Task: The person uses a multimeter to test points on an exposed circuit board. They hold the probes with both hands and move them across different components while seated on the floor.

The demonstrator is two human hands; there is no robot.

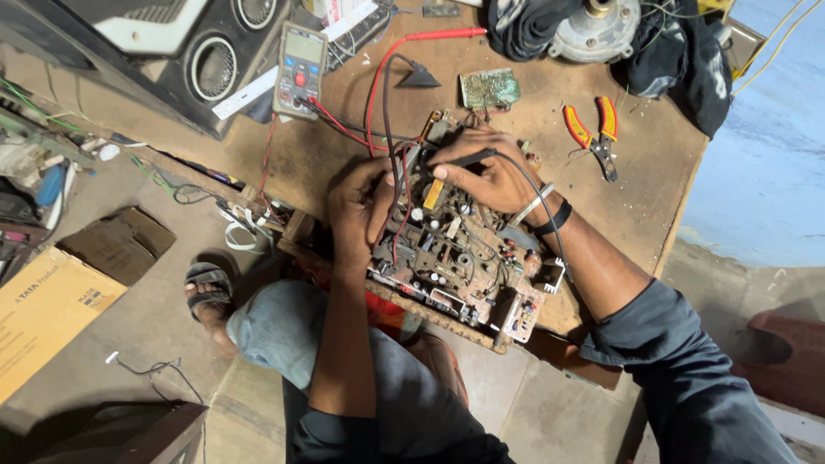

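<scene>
While I sit at a scuffed brown workbench [636,185] over a dusty floor, my left hand [359,210] clasps the circuit board [464,258] by its edge. My right hand [485,167] pinches a black probe [468,158], lying leftward, tip on the board, which runs diagonally toward my right knee.

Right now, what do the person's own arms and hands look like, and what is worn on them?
Both arms wear dark blue-grey sleeves pushed up, forearms bare. The right hand has a black band and a metal bangle at the wrist. The left hand is bare, no glove or band visible.
</scene>
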